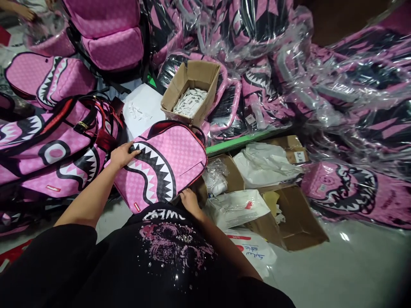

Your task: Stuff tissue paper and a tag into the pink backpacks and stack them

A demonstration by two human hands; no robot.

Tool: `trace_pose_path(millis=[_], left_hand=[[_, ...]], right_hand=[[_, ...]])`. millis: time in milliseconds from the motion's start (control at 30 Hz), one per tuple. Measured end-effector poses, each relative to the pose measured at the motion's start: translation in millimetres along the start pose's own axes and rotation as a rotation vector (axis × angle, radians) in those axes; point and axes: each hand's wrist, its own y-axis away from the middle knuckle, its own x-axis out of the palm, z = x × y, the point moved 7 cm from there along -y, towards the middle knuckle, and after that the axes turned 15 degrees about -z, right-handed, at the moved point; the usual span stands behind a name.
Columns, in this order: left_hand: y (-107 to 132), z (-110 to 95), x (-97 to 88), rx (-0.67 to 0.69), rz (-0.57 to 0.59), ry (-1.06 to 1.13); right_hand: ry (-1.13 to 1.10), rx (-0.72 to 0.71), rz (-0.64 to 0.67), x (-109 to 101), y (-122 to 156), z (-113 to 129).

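A pink checkered backpack [180, 149] with a black-and-white shark-mouth print lies tilted in front of my body. At its left edge, my left hand [123, 155] grips it, fingers over the printed side. My right hand [190, 201] holds the lower right edge near the zipper; its fingertips are partly hidden by the bag. Just beyond the bag stands an open cardboard box [170, 102] filled with small white tags [191, 102]. Beside that box is a white sheet [144, 100] with several loose small pieces on it.
More pink shark-print backpacks [77, 158] crowd the left side. Plastic-wrapped backpacks [266, 81] are piled at the back and right. To the right, an open carton [298, 226] sits by white plastic bags [263, 164] and a green edge [247, 139]. Another person's hand [27, 13] shows top left.
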Motion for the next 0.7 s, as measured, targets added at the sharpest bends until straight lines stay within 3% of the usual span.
trace_pose_path(millis=[100,167,267,333,433,533,600,700], left_hand=[[2,-1,-0.7,0.019,-0.013,0.015],[5,-3,-1.2,0.051,-0.034,0.032],[10,-4,-2.7,0.087,-0.066,0.061],[12,0,-5.4,0.096,-0.082,0.087],[18,5,-16.7,0.099,-0.104,0.12],[46,-14,-45.6,0.108,-0.208,0.229],[82,-56,-71.1,0.196,-0.275,0.431],[148,-145,-102.1,0.404,-0.247,0.742]], right_hand=[[0.1,-0.072,-0.009,-28,6,-1],[0.166,-0.103,-0.033,-57,-4,-4],[0.292,-0.108,-0.172,-117,-55,-5],[0.35,-0.145,-0.295,-155,-99,8],[0.348,-0.432,-0.416,-193,-135,65],[0.308,-0.775,-0.472,-222,-118,141],[0.277,-1.016,-0.497,-240,-90,197],[0.234,-1.306,-0.461,-255,-53,276]])
